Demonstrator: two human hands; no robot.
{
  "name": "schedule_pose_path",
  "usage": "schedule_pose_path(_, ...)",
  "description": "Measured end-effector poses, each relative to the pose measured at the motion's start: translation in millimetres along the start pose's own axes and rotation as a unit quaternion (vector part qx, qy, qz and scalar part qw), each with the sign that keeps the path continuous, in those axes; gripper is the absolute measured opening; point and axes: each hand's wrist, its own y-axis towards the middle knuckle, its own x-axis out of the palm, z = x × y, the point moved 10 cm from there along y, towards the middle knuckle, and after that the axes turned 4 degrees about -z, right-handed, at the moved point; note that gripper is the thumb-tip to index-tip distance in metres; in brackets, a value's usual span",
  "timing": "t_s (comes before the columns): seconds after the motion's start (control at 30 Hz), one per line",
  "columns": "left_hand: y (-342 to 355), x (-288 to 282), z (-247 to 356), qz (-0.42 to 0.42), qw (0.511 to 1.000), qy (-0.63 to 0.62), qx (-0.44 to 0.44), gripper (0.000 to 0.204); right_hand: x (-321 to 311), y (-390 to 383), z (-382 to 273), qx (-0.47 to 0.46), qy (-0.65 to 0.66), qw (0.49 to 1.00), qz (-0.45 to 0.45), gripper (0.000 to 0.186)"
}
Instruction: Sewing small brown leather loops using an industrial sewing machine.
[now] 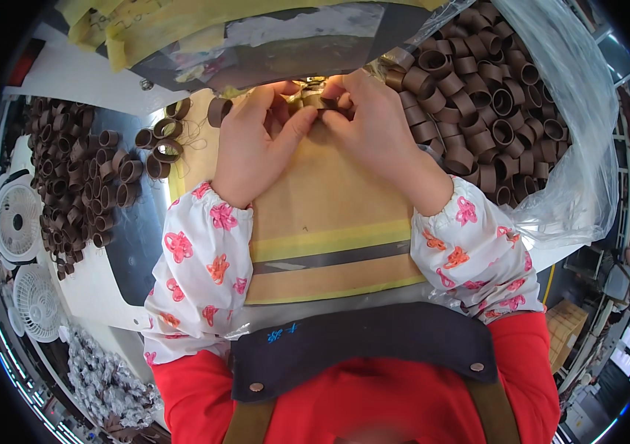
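Note:
Both my hands meet at the far edge of a tan work surface (329, 185), under a dark machine head (381, 41) that looks like a sewing machine's. Between their fingertips is a brown band (320, 103), next to small shiny metal parts (313, 86). My left hand (255, 148) pinches it from the left with thumb and fingers. From the right, my right hand (374, 122) pinches its other side. The fingers partly hide the band. One brown ring (219, 112) sits just left of my left hand, and several more rings (167, 150) with loose threads lie farther left.
A large heap of brown rings (477, 96) in a clear plastic bag (585, 163) flanks my right arm. Another heap of rings (71, 177) covers the left side of the table. White fans (17, 220) stand beyond it. Yellow tape (130, 37) covers part of the machine head.

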Motion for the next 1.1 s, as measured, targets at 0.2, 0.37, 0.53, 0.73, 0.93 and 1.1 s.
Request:
schedule_pose_path(0.2,6.5,2.2,0.0,-0.018,0.998,-0.051,-0.014,0.023,-1.6,-1.6,-5.2,-0.045,-0.003,0.999,0.009,0.015)
schedule_pose_path(0.37,10.3,0.4,4.6,0.01,0.998,0.055,0.027,0.024,-4.5,-2.0,1.1,-0.04,0.032,0.999,-0.004,0.009)
schedule_pose_path(0.53,17.9,3.0,-8.9,0.004,0.996,0.062,-0.07,0.028,-9.2,9.3,-1.5,-0.035,-0.034,0.999,0.017,0.006)
schedule_pose_path(0.73,18.8,4.0,-18.0,0.0,0.995,0.063,-0.082,0.029,-8.0,9.6,-2.7,-0.051,-0.054,0.997,0.022,0.005)
schedule_pose_path(0.93,21.4,6.8,-23.7,-0.04,0.989,0.036,-0.141,0.03,-7.1,10.8,-3.5,-0.056,-0.101,0.993,0.012,0.005)
schedule_pose_path(1.1,20.7,7.8,-28.0,-0.051,0.989,0.04,-0.132,0.03,-8.0,10.5,-8.4,-0.04,-0.19,0.981,0.016,0.007)
